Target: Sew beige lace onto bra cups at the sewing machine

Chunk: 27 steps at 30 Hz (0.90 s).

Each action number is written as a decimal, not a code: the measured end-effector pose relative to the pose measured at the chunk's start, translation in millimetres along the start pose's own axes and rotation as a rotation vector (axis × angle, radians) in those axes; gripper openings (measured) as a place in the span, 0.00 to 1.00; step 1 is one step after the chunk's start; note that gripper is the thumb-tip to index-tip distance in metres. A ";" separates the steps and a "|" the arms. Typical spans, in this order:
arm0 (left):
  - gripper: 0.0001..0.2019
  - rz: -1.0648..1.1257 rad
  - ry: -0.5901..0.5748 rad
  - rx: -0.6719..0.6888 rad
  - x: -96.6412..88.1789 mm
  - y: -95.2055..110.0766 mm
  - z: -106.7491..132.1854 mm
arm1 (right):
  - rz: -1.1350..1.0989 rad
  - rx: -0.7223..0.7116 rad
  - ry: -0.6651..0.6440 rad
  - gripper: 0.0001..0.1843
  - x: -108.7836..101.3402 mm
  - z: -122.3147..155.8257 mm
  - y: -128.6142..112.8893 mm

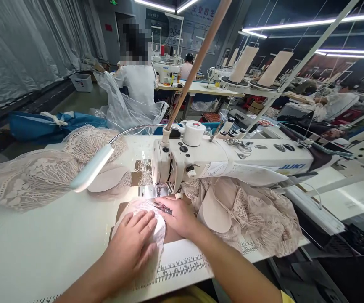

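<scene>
Pressing one lace cup (pixel 144 210), two hands.

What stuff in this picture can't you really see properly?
- Needle: hidden behind the sewing machine head, head view.
- Lace piece: mostly covered by the left hand.
- Dark tool under the right hand: too small to name.
- Ruler numbers: too small to read.
</scene>
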<state>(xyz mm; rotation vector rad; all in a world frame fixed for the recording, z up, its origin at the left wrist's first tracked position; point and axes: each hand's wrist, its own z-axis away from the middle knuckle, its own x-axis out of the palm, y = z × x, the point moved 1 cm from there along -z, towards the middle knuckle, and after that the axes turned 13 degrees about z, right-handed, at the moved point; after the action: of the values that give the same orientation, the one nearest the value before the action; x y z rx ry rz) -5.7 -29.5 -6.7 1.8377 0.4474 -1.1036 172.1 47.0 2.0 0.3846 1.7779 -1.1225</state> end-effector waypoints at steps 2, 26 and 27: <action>0.26 0.154 0.009 -0.037 0.5 11.8 15.3 | -0.034 -0.035 -0.019 0.14 0.8 -1.5 -5.7; 0.15 1.314 0.136 -0.592 -11.6 -27.9 -15.4 | -0.419 -0.147 0.040 0.17 -6.7 4.1 3.2; 0.15 1.299 0.131 -0.577 -10.8 -29.4 -15.0 | -0.409 -0.133 0.020 0.16 -6.9 3.9 4.0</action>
<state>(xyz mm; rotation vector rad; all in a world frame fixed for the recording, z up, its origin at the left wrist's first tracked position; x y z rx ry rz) -24.0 -0.2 -10.3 1.2394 -0.3449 0.0584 180.4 47.4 5.3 -0.0540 1.9903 -1.2711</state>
